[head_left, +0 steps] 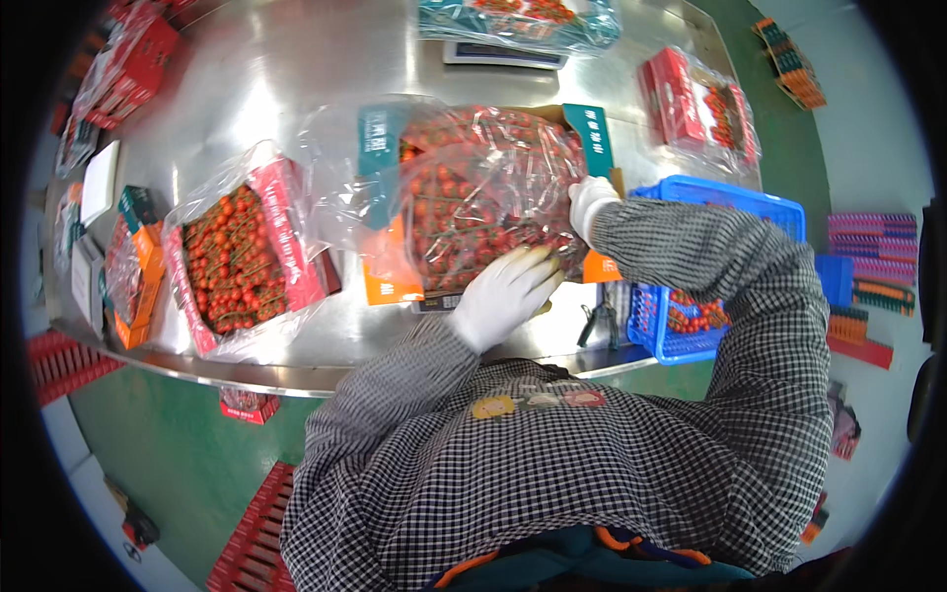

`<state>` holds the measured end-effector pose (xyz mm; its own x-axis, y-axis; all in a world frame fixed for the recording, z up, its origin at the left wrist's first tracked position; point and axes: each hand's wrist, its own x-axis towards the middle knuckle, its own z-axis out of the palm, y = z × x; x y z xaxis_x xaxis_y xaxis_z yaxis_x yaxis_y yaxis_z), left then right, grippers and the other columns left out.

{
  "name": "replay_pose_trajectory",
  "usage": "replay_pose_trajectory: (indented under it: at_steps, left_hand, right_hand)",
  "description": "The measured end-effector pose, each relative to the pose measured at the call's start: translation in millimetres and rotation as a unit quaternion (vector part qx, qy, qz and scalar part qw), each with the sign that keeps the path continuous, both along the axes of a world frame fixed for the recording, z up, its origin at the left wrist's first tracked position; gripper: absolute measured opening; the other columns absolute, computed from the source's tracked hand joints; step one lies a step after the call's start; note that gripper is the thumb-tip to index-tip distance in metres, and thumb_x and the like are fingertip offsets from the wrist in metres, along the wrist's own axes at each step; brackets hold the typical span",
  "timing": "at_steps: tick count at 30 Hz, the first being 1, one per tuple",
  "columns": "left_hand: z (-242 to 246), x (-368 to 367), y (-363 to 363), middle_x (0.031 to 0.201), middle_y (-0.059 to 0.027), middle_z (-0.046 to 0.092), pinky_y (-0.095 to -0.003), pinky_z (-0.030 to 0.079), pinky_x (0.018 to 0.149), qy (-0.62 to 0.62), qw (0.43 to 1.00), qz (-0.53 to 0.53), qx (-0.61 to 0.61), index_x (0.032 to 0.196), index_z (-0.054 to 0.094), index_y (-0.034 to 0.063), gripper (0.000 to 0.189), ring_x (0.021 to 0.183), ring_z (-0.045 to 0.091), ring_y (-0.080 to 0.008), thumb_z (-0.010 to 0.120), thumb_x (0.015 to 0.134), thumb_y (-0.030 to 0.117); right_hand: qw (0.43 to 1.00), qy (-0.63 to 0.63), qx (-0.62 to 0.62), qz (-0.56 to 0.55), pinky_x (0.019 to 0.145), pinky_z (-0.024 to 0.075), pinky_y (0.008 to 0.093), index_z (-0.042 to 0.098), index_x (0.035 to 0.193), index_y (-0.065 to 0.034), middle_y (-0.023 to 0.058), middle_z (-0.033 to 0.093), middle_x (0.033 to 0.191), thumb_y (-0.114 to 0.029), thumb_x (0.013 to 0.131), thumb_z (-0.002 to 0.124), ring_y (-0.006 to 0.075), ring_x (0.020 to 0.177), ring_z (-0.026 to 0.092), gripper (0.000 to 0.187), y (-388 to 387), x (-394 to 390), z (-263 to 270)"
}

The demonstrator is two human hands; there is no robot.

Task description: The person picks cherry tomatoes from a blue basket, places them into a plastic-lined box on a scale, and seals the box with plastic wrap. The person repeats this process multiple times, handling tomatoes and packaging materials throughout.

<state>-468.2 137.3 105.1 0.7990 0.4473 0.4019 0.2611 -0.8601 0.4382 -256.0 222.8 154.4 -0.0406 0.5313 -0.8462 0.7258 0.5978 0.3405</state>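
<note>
Before me on a steel table stands a teal and orange cardboard box [391,255] full of cherry tomatoes on the vine [451,200]. Clear plastic film [503,163] covers the tomatoes and spreads past the box's left side. My left hand [510,292], in a white glove, lies with fingers stretched on the film at the near edge of the box. At the box's right side is my right hand [592,203], also gloved, with its fingers bent against the film and the box edge. Whether it pinches the film is hidden.
A blue plastic crate [677,351] with tomatoes stands right of the box. To the left sits a red box of tomatoes [300,251] in film. Another filmed red box [677,100] is at far right. Black-handled clippers [601,324] lie near the table's front edge [325,386].
</note>
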Motion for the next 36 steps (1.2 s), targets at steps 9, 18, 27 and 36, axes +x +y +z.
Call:
replay_pose_trajectory:
  at_steps: [9, 18, 27, 36]
  left_hand:
    - [26.3, -87.8, 10.6, 0.157, -0.0320, 0.024, -0.0469, 0.031, 0.119, -0.148, 0.792, 0.580, -0.116, 0.157, 0.009, -0.0077, 0.135, 0.149, 0.022, -0.0424, 0.097, 0.060, 0.028]
    - [20.5, -100.8, 159.2, 0.080, -0.0061, 0.070, -0.0236, 0.049, 0.051, -0.415, 0.606, 0.465, -0.494, 0.109, 0.068, -0.0004, 0.021, 0.060, 0.062, -0.0098, 0.071, 0.093, 0.012]
    - [12.6, -71.0, 62.6, 0.130, -0.0174, 0.065, -0.0391, 0.043, 0.109, -0.043, 0.882, 0.304, -0.357, 0.132, 0.062, -0.0002, 0.038, 0.122, 0.059, -0.0333, 0.059, 0.099, 0.020]
    - [14.5, -93.4, 39.7, 0.140, -0.0296, 0.051, -0.0442, 0.046, 0.108, -0.037, 0.832, 0.537, -0.132, 0.151, 0.030, -0.0067, 0.073, 0.125, 0.056, -0.0400, 0.064, 0.089, 0.009]
  right_hand:
    - [0.718, 0.478, 0.502, -0.061, 0.113, 0.0342, 0.0576, 0.039, 0.146, 0.0002, 0.0244, 0.044, 0.147, -0.048, 0.075, 0.080, 0.0437, 0.136, 0.042, 0.095, 7.7, -76.7, 18.4]
    - [0.752, 0.601, 0.260, 0.077, 0.121, 0.0308, 0.0488, 0.060, 0.132, -0.0089, 0.0138, 0.058, 0.141, -0.008, 0.092, 0.055, 0.0323, 0.139, 0.047, 0.040, 16.0, -75.5, -64.5]
    - [0.645, 0.658, -0.024, -0.387, 0.084, 0.0552, 0.0378, 0.072, 0.117, -0.0089, 0.0113, 0.073, 0.095, -0.029, 0.094, 0.067, 0.0254, 0.085, 0.070, 0.031, -15.3, -71.3, 11.7]
    - [0.783, 0.522, 0.334, 0.053, 0.113, 0.0382, 0.0522, 0.046, 0.149, -0.0163, 0.0220, 0.047, 0.148, -0.036, 0.097, 0.059, 0.0434, 0.135, 0.044, 0.057, -6.7, -99.3, -50.1]
